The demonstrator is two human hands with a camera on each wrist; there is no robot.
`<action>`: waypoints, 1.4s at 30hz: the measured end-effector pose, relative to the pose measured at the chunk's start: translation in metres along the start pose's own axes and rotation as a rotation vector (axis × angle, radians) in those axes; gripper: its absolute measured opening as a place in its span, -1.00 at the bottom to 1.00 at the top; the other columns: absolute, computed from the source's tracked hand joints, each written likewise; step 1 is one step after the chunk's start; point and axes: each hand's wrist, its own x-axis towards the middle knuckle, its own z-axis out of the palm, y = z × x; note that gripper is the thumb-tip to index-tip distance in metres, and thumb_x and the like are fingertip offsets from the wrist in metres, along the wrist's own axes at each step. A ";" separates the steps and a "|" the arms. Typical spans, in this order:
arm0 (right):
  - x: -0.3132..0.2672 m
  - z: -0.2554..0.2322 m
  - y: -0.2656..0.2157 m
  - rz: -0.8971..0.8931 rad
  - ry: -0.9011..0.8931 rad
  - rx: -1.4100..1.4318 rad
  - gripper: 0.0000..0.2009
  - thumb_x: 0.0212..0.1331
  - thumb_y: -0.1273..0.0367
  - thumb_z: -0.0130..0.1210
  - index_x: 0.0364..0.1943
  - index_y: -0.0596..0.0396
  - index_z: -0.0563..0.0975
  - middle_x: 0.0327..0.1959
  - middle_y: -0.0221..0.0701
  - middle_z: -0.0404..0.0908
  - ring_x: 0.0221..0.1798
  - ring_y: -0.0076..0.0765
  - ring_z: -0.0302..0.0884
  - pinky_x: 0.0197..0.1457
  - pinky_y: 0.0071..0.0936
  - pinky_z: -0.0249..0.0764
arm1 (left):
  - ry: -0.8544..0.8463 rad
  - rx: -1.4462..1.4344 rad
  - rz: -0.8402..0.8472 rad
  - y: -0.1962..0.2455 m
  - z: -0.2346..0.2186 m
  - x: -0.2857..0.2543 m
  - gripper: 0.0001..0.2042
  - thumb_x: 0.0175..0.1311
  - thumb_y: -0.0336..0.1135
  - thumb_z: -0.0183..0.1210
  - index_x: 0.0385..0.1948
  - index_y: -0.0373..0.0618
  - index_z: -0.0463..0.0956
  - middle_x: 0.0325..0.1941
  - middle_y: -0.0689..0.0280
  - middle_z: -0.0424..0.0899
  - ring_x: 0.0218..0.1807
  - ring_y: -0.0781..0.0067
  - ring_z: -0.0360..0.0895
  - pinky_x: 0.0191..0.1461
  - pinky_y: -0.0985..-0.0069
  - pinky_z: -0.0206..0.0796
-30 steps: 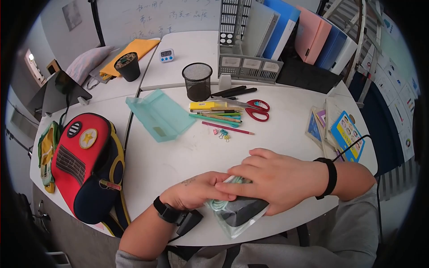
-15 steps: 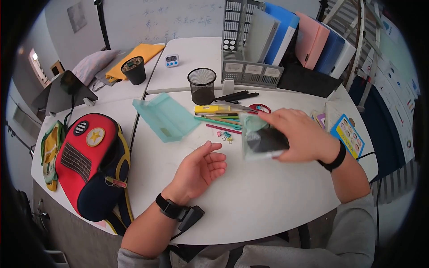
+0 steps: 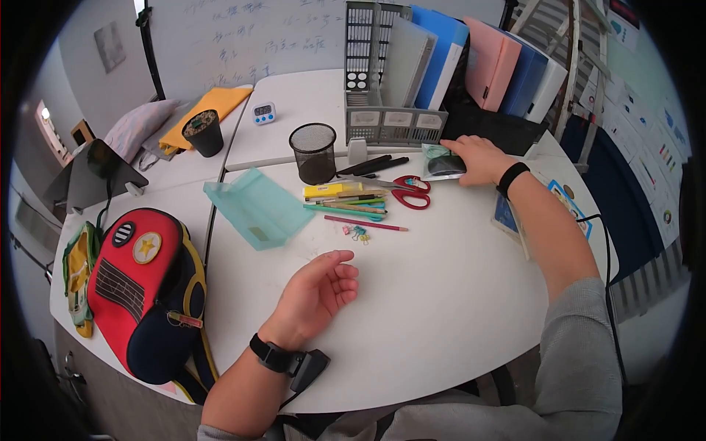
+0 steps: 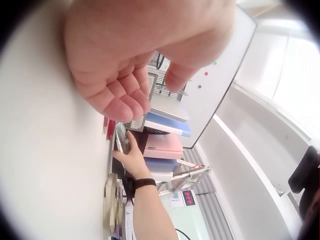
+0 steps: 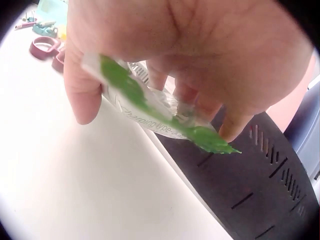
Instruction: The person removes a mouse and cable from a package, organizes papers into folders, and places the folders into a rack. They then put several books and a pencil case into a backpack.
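Observation:
At the back right of the table, the right hand (image 3: 482, 160) grips a clear plastic packet (image 3: 444, 163) with dark contents, beside the grey file rack. In the right wrist view, thumb and fingers hold the packet (image 5: 150, 107), whose green edge faces the camera. The left hand (image 3: 312, 298) rests near the table's middle, palm turned inward, fingers loosely curled and holding nothing. Just beyond it lie small binder clips (image 3: 357, 234) and a dark pink pencil (image 3: 365, 223). Red-handled scissors (image 3: 412, 192) lie left of the packet.
A red and navy backpack (image 3: 140, 283) is at the left, near a teal pouch (image 3: 259, 209). A mesh cup (image 3: 314, 154), pens, a yellow box (image 3: 332, 190) and a file rack (image 3: 396, 125) are towards the back. Cards (image 3: 570, 208) lie at the right.
The right hand has carried the packet away from the left hand, forward to the back right by the rack. The left hand has let go of it and stays near the middle.

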 end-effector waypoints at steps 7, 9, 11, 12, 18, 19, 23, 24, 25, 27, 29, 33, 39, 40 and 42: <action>-0.001 -0.003 -0.008 -0.043 -0.054 -0.106 -0.12 -0.16 0.26 0.38 0.40 0.05 0.31 0.36 -0.11 0.37 0.42 0.05 0.24 0.48 -0.12 0.23 | -0.004 -0.012 -0.017 -0.001 -0.001 0.000 -0.74 0.53 -0.18 -0.01 0.00 -0.12 0.53 -0.23 0.35 0.67 -0.17 0.48 0.59 -0.03 0.50 0.47; -0.002 -0.007 -0.029 -0.301 0.098 0.092 -0.25 -0.07 0.21 0.37 0.31 0.13 0.41 0.28 -0.06 0.46 0.35 0.07 0.34 0.42 -0.16 0.30 | 0.003 -0.017 -0.016 -0.001 0.001 0.000 -0.75 0.53 -0.19 -0.01 0.00 -0.12 0.53 -0.23 0.35 0.67 -0.17 0.49 0.58 -0.03 0.50 0.47; -0.012 -0.015 -0.075 -0.415 0.059 0.334 -0.45 0.09 0.23 0.28 0.18 0.18 0.51 0.14 -0.05 0.56 0.21 0.05 0.49 0.30 -0.22 0.41 | 0.030 0.002 -0.019 0.000 0.003 -0.002 -0.75 0.52 -0.20 0.00 0.01 -0.12 0.53 -0.24 0.36 0.66 -0.18 0.49 0.58 -0.03 0.50 0.47; -0.018 -0.020 -0.097 -0.446 -0.020 0.442 -0.49 0.13 0.24 0.25 0.16 0.19 0.53 0.12 -0.06 0.57 0.17 0.04 0.52 0.27 -0.22 0.44 | 0.050 0.000 -0.011 0.001 0.003 -0.003 -0.75 0.52 -0.20 0.00 0.01 -0.12 0.53 -0.24 0.36 0.66 -0.18 0.49 0.58 -0.03 0.50 0.47; -0.013 -0.010 -0.183 -0.559 0.052 0.483 -0.64 0.23 0.30 0.16 0.07 0.17 0.58 -0.01 -0.19 0.65 0.07 0.01 0.56 0.16 -0.15 0.47 | 0.071 -0.038 0.038 0.000 0.005 -0.001 -0.86 0.47 -0.21 0.05 -0.26 -0.03 0.49 -0.35 0.39 0.58 -0.26 0.51 0.52 -0.15 0.55 0.39; 0.000 -0.003 -0.194 -0.613 0.171 0.453 -0.67 0.24 0.30 0.14 0.04 0.14 0.60 -0.05 -0.24 0.67 0.04 -0.02 0.58 0.15 -0.15 0.49 | 0.077 -0.057 0.050 0.001 0.008 -0.001 -0.85 0.43 -0.22 0.05 -0.36 -0.01 0.43 -0.42 0.41 0.53 -0.33 0.51 0.47 -0.24 0.56 0.32; 0.031 -0.003 -0.245 -0.672 0.208 0.496 -0.58 0.18 0.18 0.22 0.06 0.10 0.60 -0.02 -0.26 0.66 0.07 -0.02 0.56 0.17 -0.17 0.49 | -0.276 -0.156 0.110 0.002 -0.008 -0.005 -0.80 0.31 -0.24 0.02 -0.54 -0.01 0.32 -0.60 0.43 0.38 -0.54 0.52 0.27 -0.46 0.55 0.09; 0.037 -0.002 -0.257 -0.710 0.222 0.512 -0.54 0.15 0.13 0.25 0.07 0.09 0.60 0.00 -0.29 0.65 0.09 -0.02 0.55 0.17 -0.17 0.49 | -0.275 -0.150 0.110 0.003 -0.008 -0.008 -0.80 0.31 -0.24 0.02 -0.54 -0.01 0.32 -0.60 0.43 0.38 -0.54 0.52 0.27 -0.46 0.55 0.09; 0.039 0.003 -0.270 -0.731 0.258 0.485 -0.56 0.10 0.05 0.29 -0.02 0.02 0.64 -0.06 -0.28 0.64 0.14 -0.08 0.53 0.15 -0.19 0.51 | -0.396 -0.149 0.101 0.004 -0.006 -0.011 -0.78 0.31 -0.25 0.00 -0.56 -0.02 0.29 -0.64 0.44 0.34 -0.57 0.54 0.23 -0.49 0.53 0.06; 0.036 -0.003 -0.291 -0.737 0.241 0.396 -0.59 0.11 0.05 0.28 -0.08 0.01 0.65 -0.09 -0.28 0.65 0.12 -0.12 0.54 0.13 -0.21 0.52 | -0.577 -0.118 0.058 0.007 -0.004 -0.016 -0.75 0.25 -0.30 0.04 -0.63 -0.06 0.27 -0.69 0.43 0.31 -0.64 0.54 0.17 -0.52 0.51 0.02; 0.036 0.003 -0.304 -0.800 0.345 0.262 -0.73 0.08 0.11 0.28 -0.31 -0.02 0.63 -0.27 -0.40 0.63 -0.14 -0.21 0.59 -0.08 -0.25 0.56 | -0.647 -0.046 0.022 0.007 -0.006 -0.019 -0.74 0.22 -0.30 0.09 -0.66 -0.08 0.28 -0.70 0.41 0.33 -0.64 0.53 0.18 -0.52 0.50 0.00; 0.014 0.005 -0.303 -0.776 0.400 0.178 -0.84 0.03 0.23 0.25 -0.44 -0.02 0.59 -0.36 -0.45 0.61 -0.31 -0.21 0.61 -0.26 -0.26 0.55 | -0.763 0.122 -0.086 0.009 -0.003 -0.026 -0.76 0.11 -0.35 0.15 -0.68 -0.14 0.31 -0.70 0.43 0.30 -0.60 0.55 0.18 -0.50 0.54 -0.03; -0.075 0.011 -0.225 -0.874 0.467 0.305 -0.89 -0.06 0.38 0.22 -0.41 -0.05 0.55 -0.44 -0.51 0.47 -0.42 -0.32 0.53 -0.39 -0.33 0.45 | -0.990 0.607 -0.283 0.006 0.025 -0.040 -0.68 0.25 -0.38 0.22 -0.66 -0.25 0.33 -0.66 0.34 0.34 -0.61 0.41 0.22 -0.50 0.41 0.02; -0.093 0.011 -0.208 -0.876 0.413 0.279 -0.87 -0.06 0.39 0.21 -0.37 -0.05 0.57 -0.42 -0.53 0.48 -0.40 -0.35 0.53 -0.37 -0.36 0.45 | -1.074 0.650 -0.331 0.004 0.036 -0.045 -0.70 0.27 -0.41 0.22 -0.64 -0.27 0.35 -0.64 0.33 0.36 -0.60 0.41 0.24 -0.49 0.41 0.05; -0.126 0.014 -0.180 -0.837 0.358 0.280 -0.93 0.03 0.39 0.11 -0.37 -0.03 0.53 -0.32 -0.50 0.50 -0.22 -0.39 0.56 -0.21 -0.42 0.50 | -1.178 0.648 -0.294 -0.006 0.047 -0.056 -0.73 0.26 -0.42 0.27 -0.61 -0.26 0.41 -0.63 0.34 0.41 -0.59 0.44 0.28 -0.48 0.42 0.08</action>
